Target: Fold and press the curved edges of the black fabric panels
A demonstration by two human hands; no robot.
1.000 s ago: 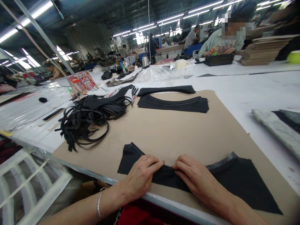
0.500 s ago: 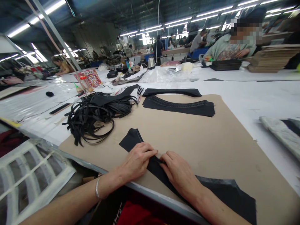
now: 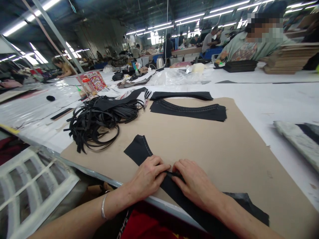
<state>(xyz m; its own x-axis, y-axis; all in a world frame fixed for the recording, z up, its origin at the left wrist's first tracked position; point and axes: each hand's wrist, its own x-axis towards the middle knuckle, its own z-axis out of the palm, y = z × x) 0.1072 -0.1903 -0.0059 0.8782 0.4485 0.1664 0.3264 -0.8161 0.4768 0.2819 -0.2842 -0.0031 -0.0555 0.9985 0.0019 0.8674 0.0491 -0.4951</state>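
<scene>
A long black fabric piece (image 3: 136, 150) with a stitched curved edge lies slantwise on the brown board (image 3: 199, 142), its lower part running past the table's front edge. Fingers of my left hand (image 3: 151, 174) pinch its upper edge near the middle. Close beside them, my right hand (image 3: 193, 181) pinches the same edge, which looks folded over between the two hands. My right forearm hides part of the fabric; its far end shows beyond the arm at the lower right.
Several curved black pieces (image 3: 188, 111) lie at the board's back edge. A tangled heap of black strips (image 3: 99, 116) sits to the left. Across the white table, a co-worker (image 3: 254, 46) sits beside stacked brown sheets (image 3: 289, 59). A white slatted rack (image 3: 32, 186) stands lower left.
Both hands have shifted slightly down and right along the fabric's edge. The fabric's lower part has slid toward me, and its far end shows less. The view has tilted a little.
</scene>
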